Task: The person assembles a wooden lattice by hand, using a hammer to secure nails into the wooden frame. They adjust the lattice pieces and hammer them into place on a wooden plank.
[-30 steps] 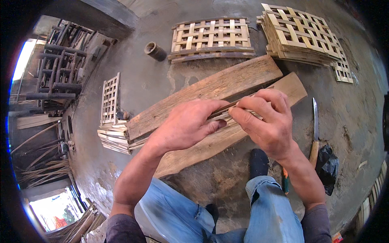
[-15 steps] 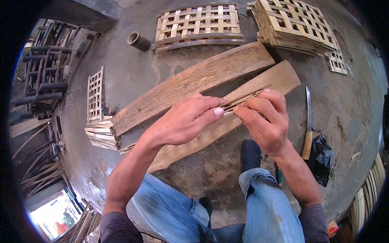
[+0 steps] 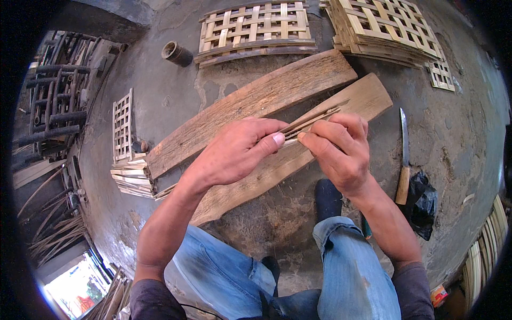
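Note:
Several thin bamboo strips (image 3: 318,114) lie bunched between my two hands, above the nearer wooden plank. My left hand (image 3: 232,152) pinches the bunch between thumb and fingers, with the strips' far ends fanning out past it to the upper right. Close beside it, my right hand (image 3: 341,152) has its thumb and curled fingers pressed together on the strips. How many strips each hand grips is hidden by the fingers. Beneath lie the nearer plank (image 3: 248,181) and a second, thicker plank (image 3: 250,104) just beyond it, both slanting up to the right.
A woven bamboo panel (image 3: 256,26) and a stack of such panels (image 3: 384,32) stand at the back. On the right lie a long knife (image 3: 404,149) and a black plastic bag (image 3: 422,205). Split pieces (image 3: 130,176) sit at left, with a bamboo cup (image 3: 177,54) behind.
Both hands, still holding the strips, have shifted slightly left and up in the picture. The surroundings have also slid a little, as the view moved.

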The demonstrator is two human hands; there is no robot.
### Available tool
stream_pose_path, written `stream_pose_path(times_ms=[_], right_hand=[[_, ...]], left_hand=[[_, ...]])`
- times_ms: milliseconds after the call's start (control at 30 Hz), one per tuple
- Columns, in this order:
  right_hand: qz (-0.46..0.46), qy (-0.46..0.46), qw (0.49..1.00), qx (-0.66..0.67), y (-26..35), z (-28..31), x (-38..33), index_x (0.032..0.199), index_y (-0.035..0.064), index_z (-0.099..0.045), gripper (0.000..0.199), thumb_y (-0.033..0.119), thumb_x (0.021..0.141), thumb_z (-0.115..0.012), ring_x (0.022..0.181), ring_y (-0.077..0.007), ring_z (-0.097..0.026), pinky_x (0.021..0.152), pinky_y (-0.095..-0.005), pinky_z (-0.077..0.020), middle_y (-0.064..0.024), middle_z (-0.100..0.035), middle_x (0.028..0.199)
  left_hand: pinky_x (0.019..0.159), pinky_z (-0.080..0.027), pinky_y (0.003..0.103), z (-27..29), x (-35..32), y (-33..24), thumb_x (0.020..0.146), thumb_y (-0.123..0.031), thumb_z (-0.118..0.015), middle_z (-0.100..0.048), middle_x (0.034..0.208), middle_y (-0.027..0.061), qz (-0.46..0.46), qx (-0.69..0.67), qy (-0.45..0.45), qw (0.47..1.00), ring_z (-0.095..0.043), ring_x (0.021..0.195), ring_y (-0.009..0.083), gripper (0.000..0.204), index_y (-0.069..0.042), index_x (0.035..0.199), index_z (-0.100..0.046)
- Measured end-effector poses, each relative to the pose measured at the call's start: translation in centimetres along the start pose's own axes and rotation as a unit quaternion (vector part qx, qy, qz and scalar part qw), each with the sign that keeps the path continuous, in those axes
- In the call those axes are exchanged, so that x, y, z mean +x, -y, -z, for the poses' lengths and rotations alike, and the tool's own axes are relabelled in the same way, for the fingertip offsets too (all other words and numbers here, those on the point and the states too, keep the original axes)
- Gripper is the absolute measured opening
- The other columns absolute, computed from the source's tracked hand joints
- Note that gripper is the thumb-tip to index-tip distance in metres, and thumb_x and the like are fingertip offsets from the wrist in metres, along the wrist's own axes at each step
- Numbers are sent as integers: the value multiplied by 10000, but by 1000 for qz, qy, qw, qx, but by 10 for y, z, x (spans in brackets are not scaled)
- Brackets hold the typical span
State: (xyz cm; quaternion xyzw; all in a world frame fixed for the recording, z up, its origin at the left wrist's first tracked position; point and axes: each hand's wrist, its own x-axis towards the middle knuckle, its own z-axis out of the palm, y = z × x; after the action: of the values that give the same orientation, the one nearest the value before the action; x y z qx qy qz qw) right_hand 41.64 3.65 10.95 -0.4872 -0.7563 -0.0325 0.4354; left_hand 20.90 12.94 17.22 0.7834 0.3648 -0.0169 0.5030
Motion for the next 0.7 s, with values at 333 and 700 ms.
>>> stream_pose_path(times_ms=[333, 700], right_hand=[[-28, 92, 995, -31, 8, 14, 21, 947, 130, -698, 210, 140, 743, -645, 906, -200, -609, 801, -347, -491, 16, -667, 975], [-70, 68, 995, 9, 7, 9, 23, 883, 119, -687, 173, 73, 716, -692, 869, -235, -617, 776, -372, -507, -13, -669, 898]], left_hand=[[891, -474, 302, 3, -1, 9, 1057, -331, -491, -670, 1121, 92, 1, -77, 13, 997, -582, 1004, 142, 463, 38, 1321, -584], [909, -475, 306, 8, 2, 7, 1031, -318, -545, -674, 1135, 93, 40, -70, 22, 996, -586, 1029, 148, 462, 50, 1307, -591]])
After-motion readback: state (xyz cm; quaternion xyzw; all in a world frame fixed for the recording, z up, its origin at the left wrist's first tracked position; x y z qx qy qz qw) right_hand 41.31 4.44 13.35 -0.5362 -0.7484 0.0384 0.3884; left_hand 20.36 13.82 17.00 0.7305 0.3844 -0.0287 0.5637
